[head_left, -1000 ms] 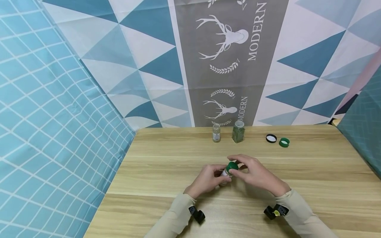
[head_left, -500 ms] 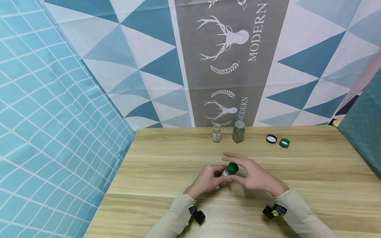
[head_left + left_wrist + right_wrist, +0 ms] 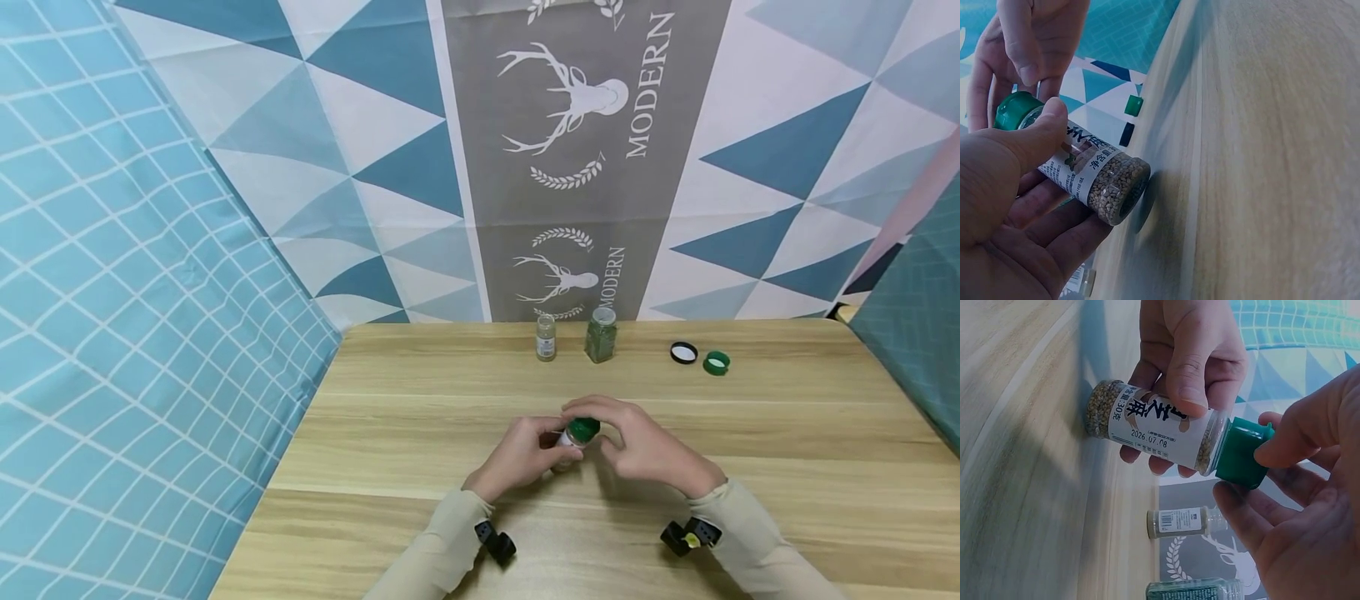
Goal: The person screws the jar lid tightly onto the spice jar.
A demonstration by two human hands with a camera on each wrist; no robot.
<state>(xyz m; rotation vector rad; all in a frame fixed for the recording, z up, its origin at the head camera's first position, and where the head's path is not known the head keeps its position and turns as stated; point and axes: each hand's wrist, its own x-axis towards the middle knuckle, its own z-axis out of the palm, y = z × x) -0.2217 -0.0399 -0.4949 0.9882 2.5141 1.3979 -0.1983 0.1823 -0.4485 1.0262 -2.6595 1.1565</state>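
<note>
My left hand (image 3: 517, 454) grips a small clear bottle of sesame seeds (image 3: 1154, 425) with a white label, thumb on one side and fingers around the other. The bottle is tilted and bears a green cap (image 3: 1241, 453). Around that cap my right hand (image 3: 645, 442) has its fingers bent, partly covering the top in the head view. There the right thumb appears slightly apart from the cap; in the right wrist view it overlaps the cap's edge, so its contact is unclear.
At the back of the wooden table (image 3: 375, 475) stand a small clear spice jar (image 3: 546, 340) and a larger jar of green flakes (image 3: 601, 337), neither with a lid on. Right of them lie a black lid (image 3: 683, 352) and a green lid (image 3: 716, 362). Patterned cloth (image 3: 405, 167) hangs behind.
The right hand was at the cap, then spread its fingers wide around it, and now its fingers have come down over the cap again. The left hand and bottle have hardly moved.
</note>
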